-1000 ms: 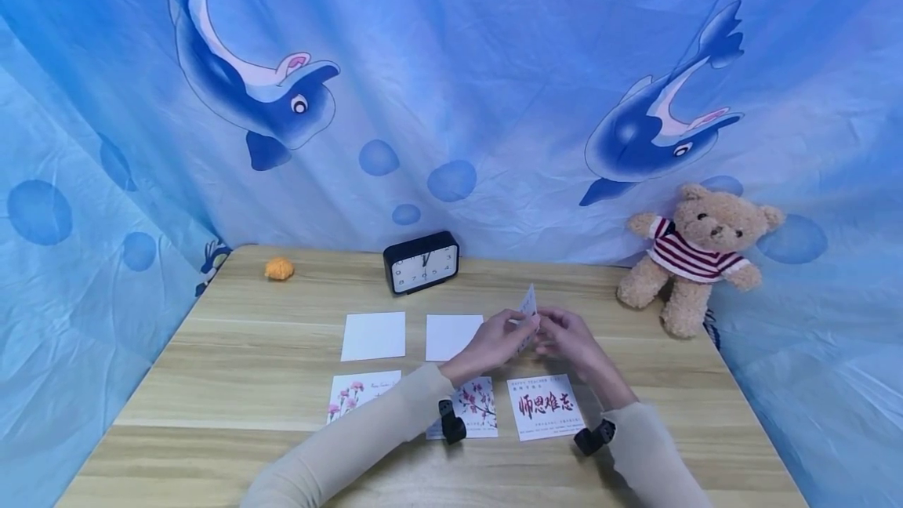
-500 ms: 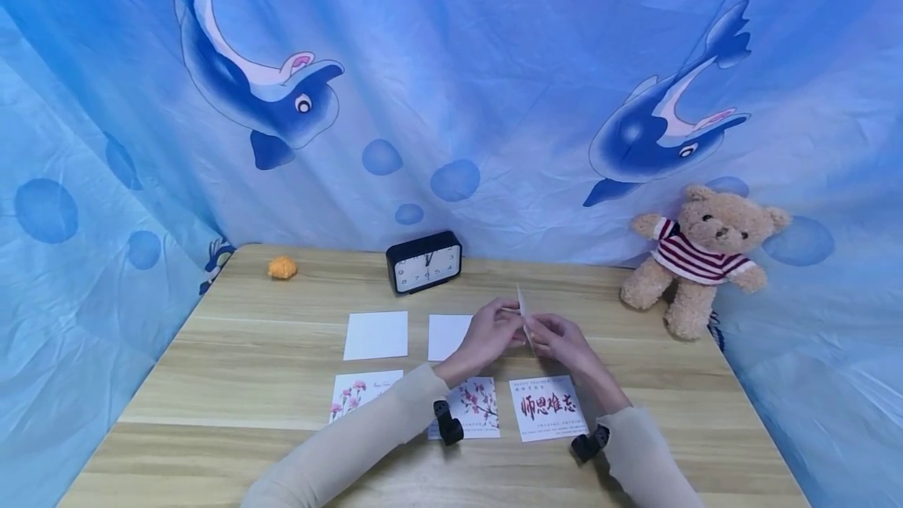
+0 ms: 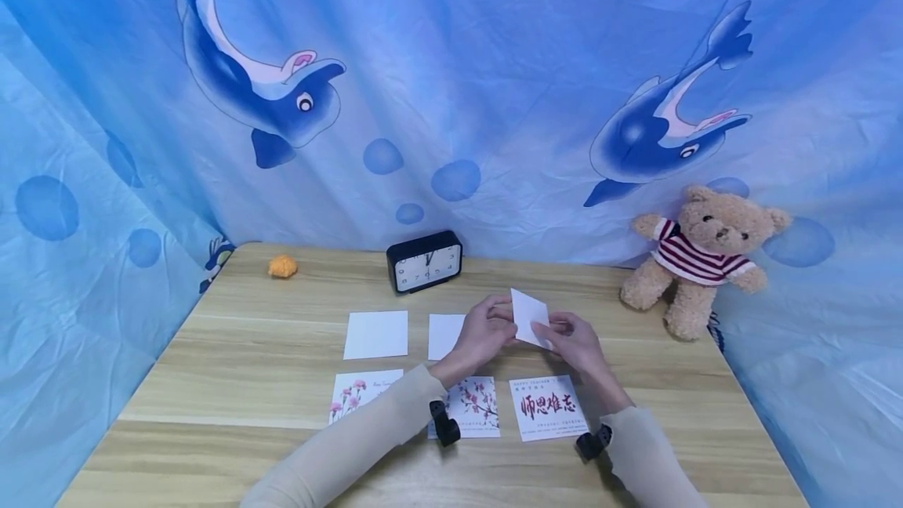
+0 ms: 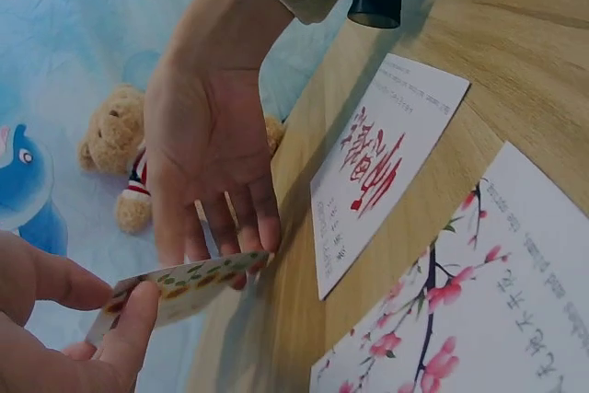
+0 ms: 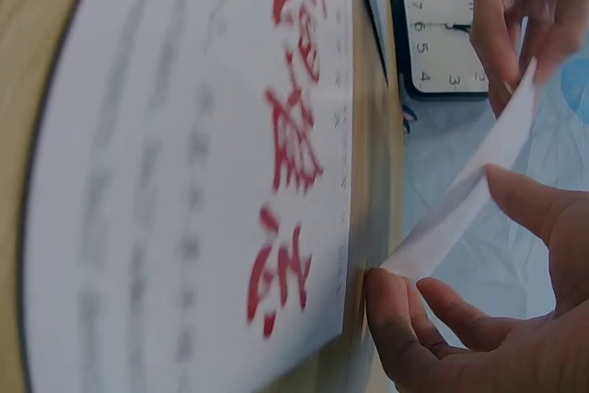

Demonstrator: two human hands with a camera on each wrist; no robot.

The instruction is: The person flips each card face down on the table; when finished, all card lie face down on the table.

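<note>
A small square card (image 3: 529,318) is held up above the table between both hands, its plain white side toward the head view. My left hand (image 3: 487,334) pinches its left edge; in the left wrist view, thumb and forefinger grip the card (image 4: 189,284), whose other face has a green and yellow print. The right hand (image 3: 577,342) pinches the opposite edge, thumb on the white face and fingers behind, as the right wrist view shows. Below the hands lie a card with red calligraphy (image 3: 549,408) and a blossom-branch card (image 3: 480,406), partly covered by the left forearm.
Two white cards (image 3: 376,334) lie face-blank in the row behind, one partly hidden by the left hand. A pink-flower card (image 3: 353,394) is at front left. A black clock (image 3: 426,263), an orange ball (image 3: 282,266) and a teddy bear (image 3: 705,257) stand along the back.
The held card has turned from its printed side, through edge-on, to its white side facing the head camera. The right hand has come to pinch its right edge.
</note>
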